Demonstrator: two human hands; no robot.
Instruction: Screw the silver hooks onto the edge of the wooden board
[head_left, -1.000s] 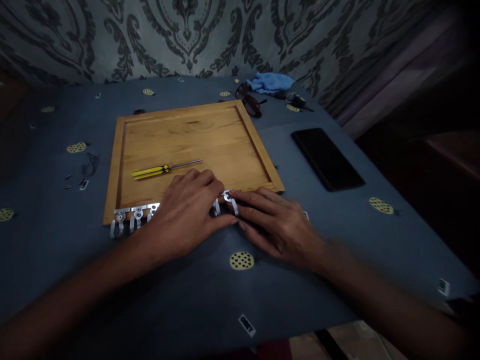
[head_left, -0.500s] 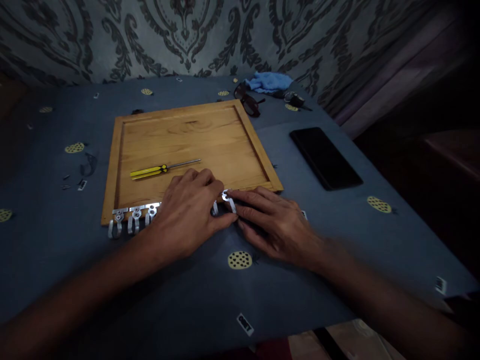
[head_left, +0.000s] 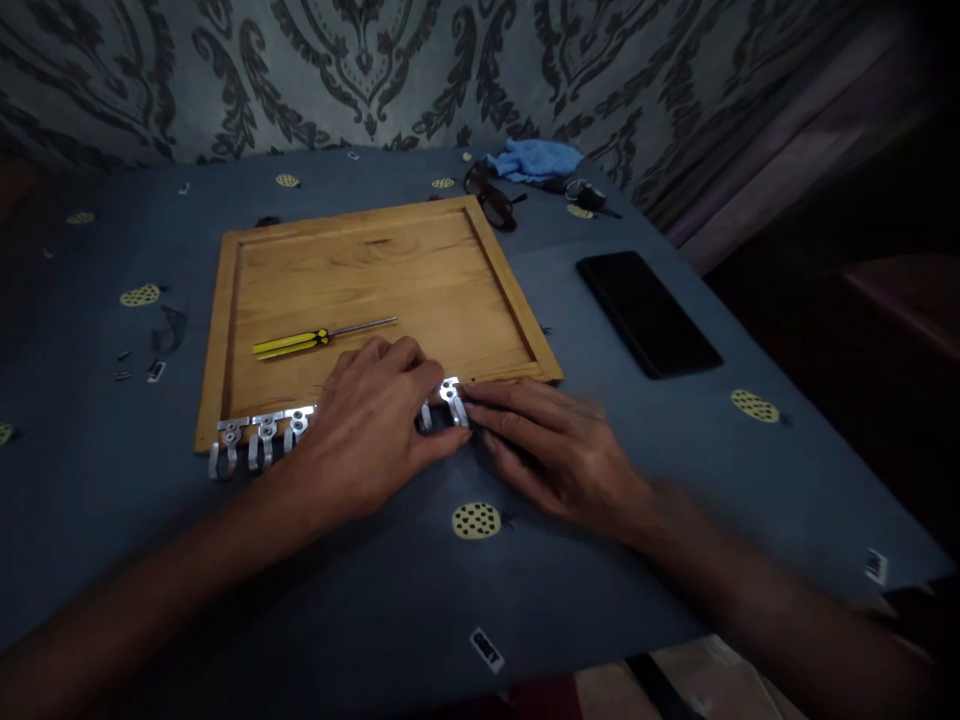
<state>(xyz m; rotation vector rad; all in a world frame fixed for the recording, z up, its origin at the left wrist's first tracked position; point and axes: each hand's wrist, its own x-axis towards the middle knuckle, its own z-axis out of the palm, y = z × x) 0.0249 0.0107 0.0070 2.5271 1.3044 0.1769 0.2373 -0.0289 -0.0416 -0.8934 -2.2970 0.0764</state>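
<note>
A framed wooden board (head_left: 360,270) lies flat, with a metal hook rail (head_left: 264,432) along its near edge. Several curved hooks hang off that edge. My left hand (head_left: 371,430) is closed over the middle of the rail, its thumb stretched along the near side and covering some hooks. At the rail's right end, my right hand (head_left: 559,445) pinches close by the last hook (head_left: 452,400), fingertips against it and the board's edge. What lies under both palms is hidden. A yellow-handled screwdriver (head_left: 292,345) rests on the board beyond my left hand.
A black phone (head_left: 649,315) lies right of the board. Sunglasses (head_left: 491,200), a blue cloth (head_left: 536,160) and keys (head_left: 589,197) sit at the far side. Several small screws (head_left: 121,376) lie at left on the patterned tablecloth (head_left: 360,600).
The right fingertips have slid slightly back from the last hook, baring a bit more of the board's edge. The left hand keeps its place on the rail. The whole view has shifted slightly.
</note>
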